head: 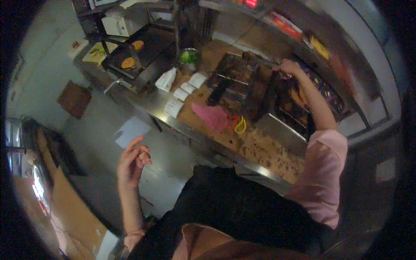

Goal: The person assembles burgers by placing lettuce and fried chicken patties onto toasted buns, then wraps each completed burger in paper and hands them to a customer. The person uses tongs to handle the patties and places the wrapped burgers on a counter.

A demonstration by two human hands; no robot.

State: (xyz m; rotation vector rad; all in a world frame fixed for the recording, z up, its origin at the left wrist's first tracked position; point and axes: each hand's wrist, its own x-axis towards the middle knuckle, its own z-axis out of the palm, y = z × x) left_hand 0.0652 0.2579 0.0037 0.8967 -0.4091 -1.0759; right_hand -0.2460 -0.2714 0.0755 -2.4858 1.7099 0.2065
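Note:
My left hand (135,161) is raised above the floor with its fingers loosely curled and apart, holding nothing. Stretched across the counter, my right hand (289,69) is at the back, beside dark metal trays. Its fingers look bent around something small, but blur hides what it is. Below my right forearm lies a dark tray (289,120) with brownish-orange pieces in it. To its left is another dark metal tray (235,70) with brown contents. A pink cloth (211,117) lies on the counter, with yellow (240,125) and red (232,121) rings beside it.
Several white folded packets (181,94) and a green round object (188,56) stand left of the trays. A dark griddle (151,42) holds two round flat orange-brown pieces (128,62). The steel counter edge (201,131) runs diagonally. A brown square (74,99) is at floor level.

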